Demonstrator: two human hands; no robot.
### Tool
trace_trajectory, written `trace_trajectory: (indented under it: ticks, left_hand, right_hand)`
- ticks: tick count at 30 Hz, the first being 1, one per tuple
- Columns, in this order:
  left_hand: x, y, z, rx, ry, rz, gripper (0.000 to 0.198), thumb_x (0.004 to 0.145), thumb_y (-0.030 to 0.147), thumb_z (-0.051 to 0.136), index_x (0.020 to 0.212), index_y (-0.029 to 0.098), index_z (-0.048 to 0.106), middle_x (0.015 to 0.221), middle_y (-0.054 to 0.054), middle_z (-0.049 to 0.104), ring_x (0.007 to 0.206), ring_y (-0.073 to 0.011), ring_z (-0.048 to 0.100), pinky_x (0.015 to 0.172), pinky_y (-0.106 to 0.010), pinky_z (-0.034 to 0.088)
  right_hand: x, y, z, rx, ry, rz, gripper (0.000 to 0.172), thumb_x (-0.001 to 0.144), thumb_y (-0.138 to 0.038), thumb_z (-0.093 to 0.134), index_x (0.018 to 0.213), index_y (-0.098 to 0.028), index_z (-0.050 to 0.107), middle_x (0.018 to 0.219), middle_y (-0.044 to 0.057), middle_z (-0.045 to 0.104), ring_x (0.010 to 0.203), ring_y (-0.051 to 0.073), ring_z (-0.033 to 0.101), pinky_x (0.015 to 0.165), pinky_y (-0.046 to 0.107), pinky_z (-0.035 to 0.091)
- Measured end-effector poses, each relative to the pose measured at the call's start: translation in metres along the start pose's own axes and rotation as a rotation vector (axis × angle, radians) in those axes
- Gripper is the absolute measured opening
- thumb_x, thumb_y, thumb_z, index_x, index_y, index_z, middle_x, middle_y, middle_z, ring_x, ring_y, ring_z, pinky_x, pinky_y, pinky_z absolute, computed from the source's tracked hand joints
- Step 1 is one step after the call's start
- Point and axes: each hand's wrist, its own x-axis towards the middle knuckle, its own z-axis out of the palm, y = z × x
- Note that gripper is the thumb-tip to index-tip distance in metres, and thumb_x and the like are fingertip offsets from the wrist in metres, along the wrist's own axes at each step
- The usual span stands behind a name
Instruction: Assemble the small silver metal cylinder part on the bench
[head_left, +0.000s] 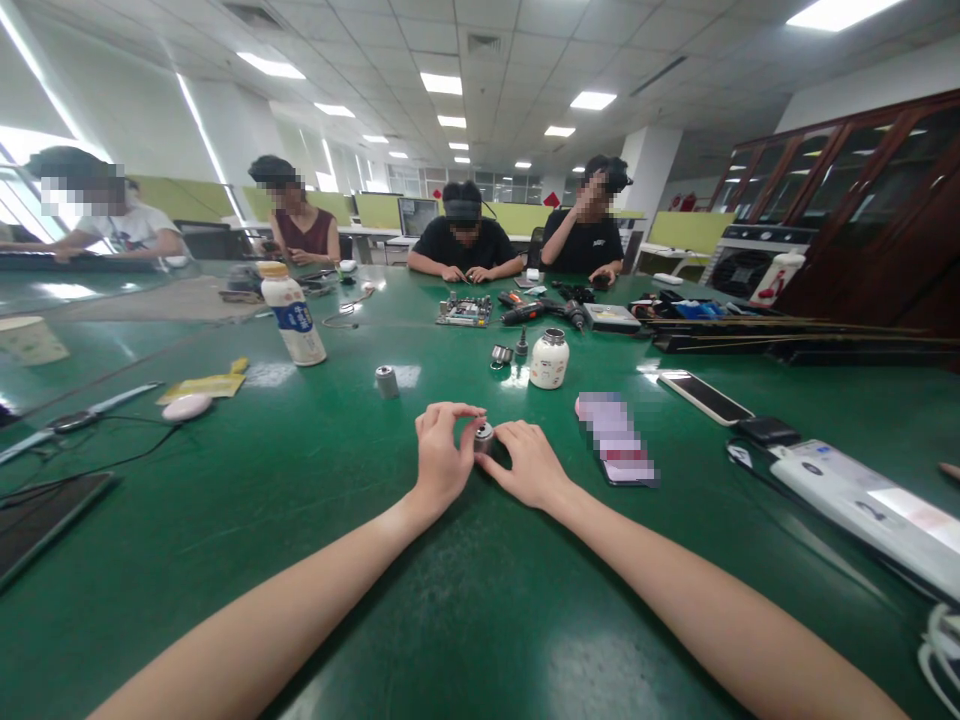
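A small silver metal cylinder with a dark hole in its top stands on the green table between my hands. My right hand steadies it from the right, thumb low in front and index finger against its side. Over its upper left edge, my left hand brings thumb and index finger together in a pinch. Whatever is between those left fingertips is too small to make out. A similar metal cylinder stands apart, ahead and to the left. Beyond my hands are a white jar and small dark metal parts.
Right of my hands lie a phone, a white phone and a white device with cables. A bottle and a mouse are to the left. A circuit board and drill lie farther back, near several seated people.
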Motion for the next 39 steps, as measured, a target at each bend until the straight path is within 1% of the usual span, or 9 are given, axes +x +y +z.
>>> trace_trajectory:
  ticks: [3,5,11,16,19,21,27,34,39]
  left_hand:
    - [-0.0031,0.0002,0.0014,-0.031,-0.037,0.028,0.007,0.088,0.020,0.060,0.091,0.024,0.064,0.090,-0.003,0.073,0.093,-0.0225,0.064,0.089,-0.040,0.044]
    - [-0.0044,-0.0020,0.0024,-0.062,-0.038,0.006,0.004,0.088,0.022,0.061,0.092,0.023,0.062,0.091,-0.004,0.072,0.093,-0.0222,0.066,0.089,-0.040,0.046]
    - [-0.0062,-0.0023,0.0029,-0.197,-0.054,-0.067,0.015,0.088,0.026,0.063,0.099,0.023,0.054,0.094,-0.004,0.074,0.089,-0.0213,0.072,0.093,-0.042,0.047]
    - [-0.0070,-0.0021,0.0019,-0.218,-0.057,-0.086,0.007,0.092,0.025,0.055,0.098,0.023,0.052,0.092,-0.005,0.077,0.090,-0.0225,0.073,0.091,-0.043,0.048]
    - [-0.0070,-0.0032,0.0017,-0.198,-0.049,-0.075,0.006,0.091,0.024,0.055,0.096,0.023,0.053,0.091,-0.005,0.077,0.089,-0.0230,0.073,0.089,-0.043,0.048]
    - [-0.0069,-0.0029,0.0016,-0.176,-0.037,-0.060,0.008,0.089,0.023,0.057,0.096,0.023,0.053,0.089,-0.004,0.077,0.089,-0.0238,0.073,0.089,-0.044,0.048]
    - [-0.0071,0.0010,0.0029,-0.168,-0.023,-0.043,0.025,0.082,0.020,0.066,0.101,0.023,0.050,0.086,-0.002,0.077,0.090,-0.0236,0.072,0.092,-0.044,0.046]
    - [-0.0062,0.0017,0.0050,-0.204,0.040,-0.086,0.030,0.080,0.027,0.072,0.099,0.023,0.049,0.081,-0.001,0.075,0.084,-0.0221,0.073,0.088,-0.041,0.049]
    - [-0.0054,0.0029,0.0041,-0.228,0.040,-0.099,0.033,0.078,0.030,0.073,0.099,0.023,0.049,0.082,-0.001,0.073,0.082,-0.0213,0.072,0.084,-0.040,0.051]
  right_hand:
    - [0.0001,-0.0001,-0.0006,0.001,-0.001,-0.002,0.025,0.093,-0.040,0.060,0.102,-0.017,0.064,0.104,0.010,0.069,0.100,0.025,0.060,0.087,0.038,0.042]
    - [0.0001,-0.0001,-0.0005,0.003,-0.006,-0.001,0.025,0.093,-0.040,0.060,0.102,-0.016,0.064,0.104,0.010,0.069,0.100,0.025,0.059,0.087,0.039,0.042]
    - [0.0002,-0.0003,-0.0006,0.018,-0.008,-0.005,0.027,0.094,-0.039,0.060,0.105,-0.015,0.063,0.107,0.011,0.069,0.102,0.025,0.059,0.089,0.039,0.042]
    - [0.0003,-0.0006,-0.0001,0.002,-0.010,-0.002,0.028,0.094,-0.041,0.061,0.104,-0.015,0.064,0.106,0.010,0.070,0.100,0.025,0.060,0.088,0.039,0.041]
    - [0.0003,-0.0006,0.0002,-0.004,-0.008,-0.002,0.028,0.093,-0.041,0.061,0.103,-0.015,0.064,0.105,0.010,0.070,0.099,0.025,0.060,0.087,0.038,0.041]
    - [0.0003,-0.0003,0.0004,-0.005,-0.005,-0.006,0.028,0.093,-0.041,0.061,0.103,-0.015,0.064,0.104,0.010,0.070,0.099,0.025,0.059,0.087,0.038,0.041]
    - [0.0005,0.0006,0.0013,-0.009,0.002,-0.013,0.027,0.093,-0.040,0.061,0.102,-0.015,0.064,0.104,0.011,0.069,0.098,0.025,0.059,0.086,0.038,0.041]
    - [0.0001,-0.0003,0.0009,0.006,0.007,-0.004,0.026,0.093,-0.039,0.062,0.102,-0.015,0.064,0.104,0.010,0.069,0.099,0.025,0.060,0.087,0.039,0.041]
    - [0.0002,0.0001,0.0005,0.016,0.002,-0.007,0.027,0.093,-0.038,0.062,0.104,-0.015,0.063,0.106,0.010,0.070,0.100,0.025,0.060,0.088,0.039,0.041]
